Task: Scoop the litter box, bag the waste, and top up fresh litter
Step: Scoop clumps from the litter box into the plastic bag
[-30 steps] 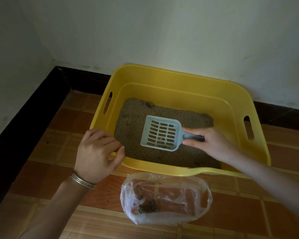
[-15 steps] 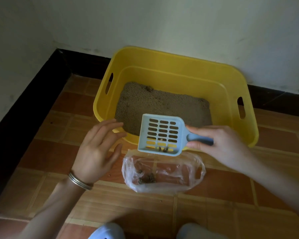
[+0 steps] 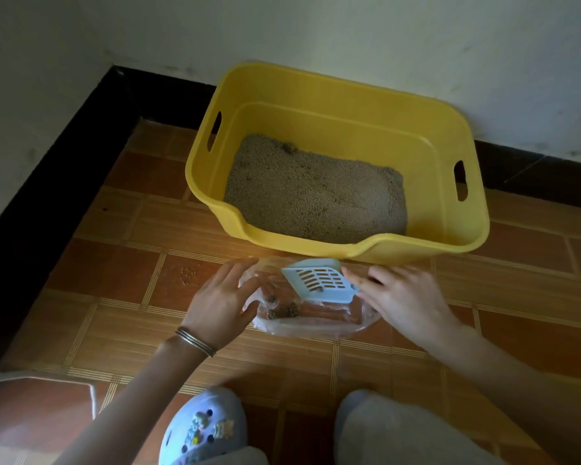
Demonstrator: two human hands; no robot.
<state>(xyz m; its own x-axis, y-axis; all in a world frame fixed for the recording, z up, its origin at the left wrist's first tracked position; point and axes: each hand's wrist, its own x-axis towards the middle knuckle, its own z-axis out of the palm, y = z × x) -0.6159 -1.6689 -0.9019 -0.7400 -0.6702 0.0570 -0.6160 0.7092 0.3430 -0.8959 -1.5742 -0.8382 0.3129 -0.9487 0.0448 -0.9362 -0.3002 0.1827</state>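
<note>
A yellow litter box [image 3: 316,95] stands on the tiled floor against the wall, with grey-brown litter [image 3: 316,193] inside. Just in front of it lies a clear plastic bag [image 3: 316,325] with a few dark clumps [image 3: 282,310] in it. My right hand [image 3: 403,297] grips the handle of a light blue slotted scoop [image 3: 319,280], tilted over the bag's mouth, with a small clump at its lower edge. My left hand [image 3: 222,300] has straight fingers touching the bag's left side.
A black skirting [image 3: 64,156] runs along both walls at the corner. A light blue clog [image 3: 202,427] and my knee [image 3: 399,431] are at the bottom. Scattered litter grains [image 3: 188,275] lie on the tiles left of the bag.
The scoop left the litter box and came down over the bag, tipping. My left hand moved from the box's rim to the bag's left side. The view pulled back.
</note>
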